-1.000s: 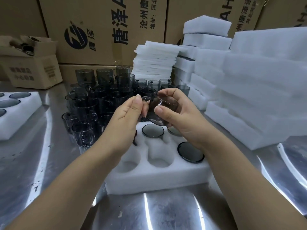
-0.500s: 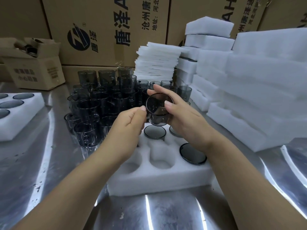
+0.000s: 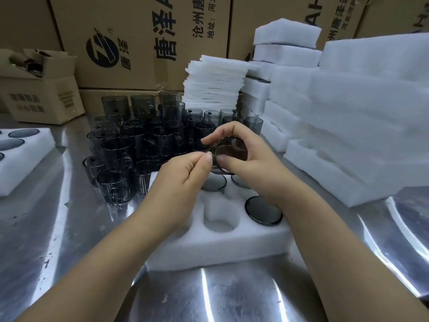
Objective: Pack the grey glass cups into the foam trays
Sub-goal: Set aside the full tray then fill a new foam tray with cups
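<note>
My right hand (image 3: 250, 159) grips a grey glass cup (image 3: 232, 152), tilted on its side above the white foam tray (image 3: 232, 242). My left hand (image 3: 183, 180) has its fingers curled, and its fingertips pinch at the cup's rim. The tray lies on the steel table just below both hands. Three of its holes show dark cup bottoms, one of them (image 3: 263, 211) at the right. The holes at the middle front are bare foam. A crowd of several loose grey cups (image 3: 130, 147) stands behind and left of the tray.
A second foam tray (image 3: 25, 163) with cups in it lies at the far left. Stacks of white foam blocks (image 3: 348, 126) and thin foam sheets (image 3: 213, 84) rise at the right and back. Cardboard boxes (image 3: 139, 43) line the rear; a small box (image 3: 41, 94) sits back left.
The cup has been turned in my right hand, from mouth facing me to lying sideways with its base toward me. My left hand's fingertips have closed in on its rim.
</note>
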